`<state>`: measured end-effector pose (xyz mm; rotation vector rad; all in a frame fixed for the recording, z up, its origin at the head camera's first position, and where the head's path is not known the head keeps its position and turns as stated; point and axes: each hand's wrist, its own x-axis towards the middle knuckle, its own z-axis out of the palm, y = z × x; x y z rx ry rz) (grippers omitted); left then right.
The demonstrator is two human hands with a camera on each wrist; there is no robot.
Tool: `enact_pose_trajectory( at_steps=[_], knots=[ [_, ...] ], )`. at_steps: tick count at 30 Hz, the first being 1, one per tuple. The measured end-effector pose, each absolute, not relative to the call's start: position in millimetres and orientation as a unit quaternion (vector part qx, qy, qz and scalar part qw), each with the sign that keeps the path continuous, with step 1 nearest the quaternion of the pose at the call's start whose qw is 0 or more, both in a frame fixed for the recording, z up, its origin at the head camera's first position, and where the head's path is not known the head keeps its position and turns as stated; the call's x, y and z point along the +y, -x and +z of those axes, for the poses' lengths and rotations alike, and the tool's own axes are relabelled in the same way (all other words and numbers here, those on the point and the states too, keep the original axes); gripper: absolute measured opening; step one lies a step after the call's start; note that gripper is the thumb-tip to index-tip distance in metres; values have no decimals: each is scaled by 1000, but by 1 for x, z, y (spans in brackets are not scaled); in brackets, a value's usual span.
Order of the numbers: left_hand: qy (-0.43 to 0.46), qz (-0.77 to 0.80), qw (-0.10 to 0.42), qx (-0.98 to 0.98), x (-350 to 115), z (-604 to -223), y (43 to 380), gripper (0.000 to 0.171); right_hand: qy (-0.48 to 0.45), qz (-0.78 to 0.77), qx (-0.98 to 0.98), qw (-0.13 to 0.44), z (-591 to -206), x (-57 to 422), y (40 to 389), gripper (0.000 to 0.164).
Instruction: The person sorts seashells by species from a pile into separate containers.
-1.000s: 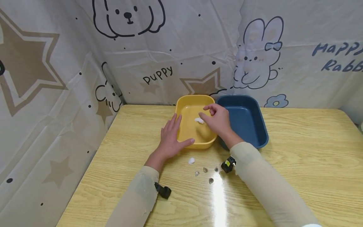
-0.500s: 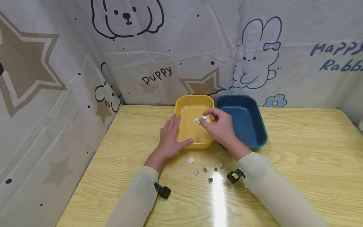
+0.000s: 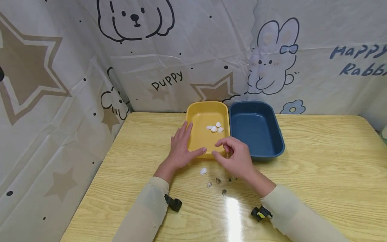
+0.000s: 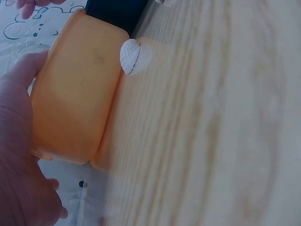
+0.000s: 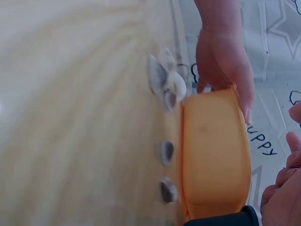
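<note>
The left hand [image 3: 180, 150] spreads straight fingers along the left side of a yellow bin [image 3: 198, 117], its thumb laid over the front rim. In the left wrist view, the thumb [image 4: 29, 67] comes over the bin's edge. Several white seashells [image 3: 214, 129] lie inside the bin. Above its front right corner hovers the right hand [image 3: 238, 160], thumb and index finger apart with nothing between them. Just in front of the bin is a white ribbed seashell [image 4: 130, 56] on the table. Several smaller greyish shells [image 3: 218, 180] are scattered nearer the person, partly beneath the right hand.
A dark blue bin [image 3: 257, 131] stands against the yellow bin's right side. Both are on a wooden table [image 3: 317, 161] near its back edge, with a printed cloth [image 3: 169, 57] hanging behind. Small black cameras [image 3: 173, 203] are strapped to the wrists.
The right hand lowered to the white shells in the yellow bin, let go, then drew back toward the front right corner; more shells there now show. The left hand has stayed put.
</note>
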<state>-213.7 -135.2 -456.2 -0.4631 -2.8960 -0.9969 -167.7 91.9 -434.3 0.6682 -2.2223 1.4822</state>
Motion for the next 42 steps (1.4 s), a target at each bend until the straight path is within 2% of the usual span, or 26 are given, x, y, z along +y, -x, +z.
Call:
enact_pose_trajectory(
  at_steps=[7,17,34,42],
  knots=[
    [152,-327,22,-933,-135,-456,214,107,-276,527,-778,204,-450,90,157,24],
    [155,-325,27,-932,-136,-458,215,107,-287,509,-802,126,-461,83,150,16],
    [158,-330,25,-930,-136,-459,214,106,-265,473,-840,26,-469,74,149,21],
    [156,-328,23,-932,-137,-458,214,106,-254,454,-854,-11,-476,70,154,16]
  ],
)
